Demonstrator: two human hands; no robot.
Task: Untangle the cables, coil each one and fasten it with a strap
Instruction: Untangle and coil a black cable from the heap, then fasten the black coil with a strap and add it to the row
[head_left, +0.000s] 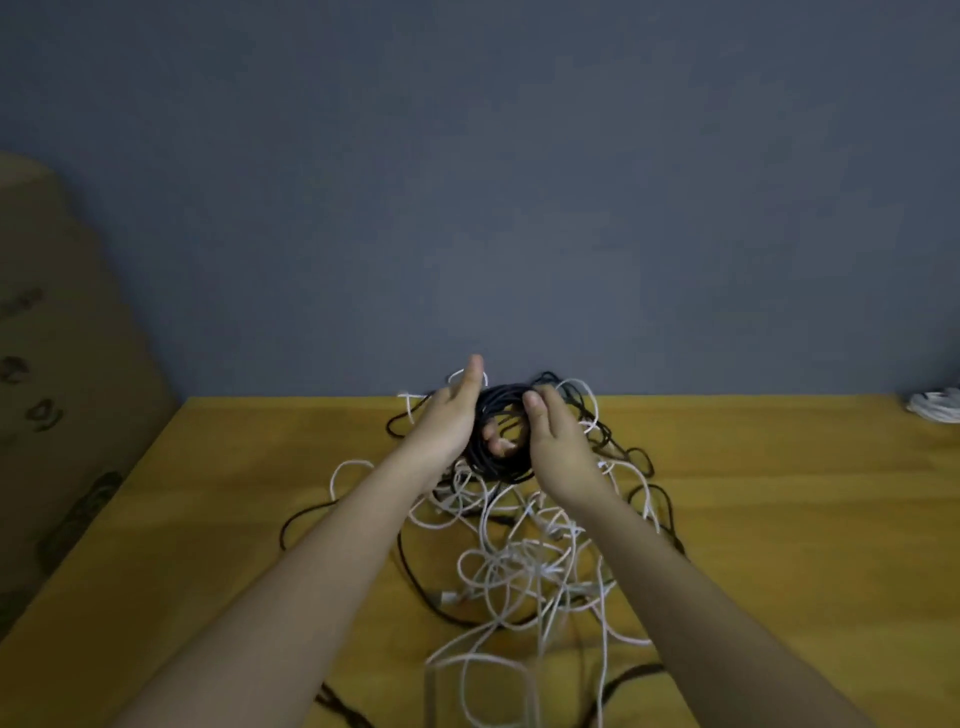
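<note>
While above tangle (524, 551), hands (506, 421) grip black coil (501, 457).

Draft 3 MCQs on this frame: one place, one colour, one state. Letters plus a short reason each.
1. Where does the white bundle lie?
A. far right edge of the table
B. on the near left corner
C. under the left forearm

2. What colour is the coil held between the hands?
A. white
B. black
C. red

3. What state are the white cables below the hands in?
A. coiled and strapped
B. stacked in neat rows
C. a loose tangle with black cable mixed in

Answers: 1 A, it sits at the table's right edge by the wall. 2 B, the left hand and right hand hold dark loops. 3 C, the loops cross at random and no strap shows.
</note>
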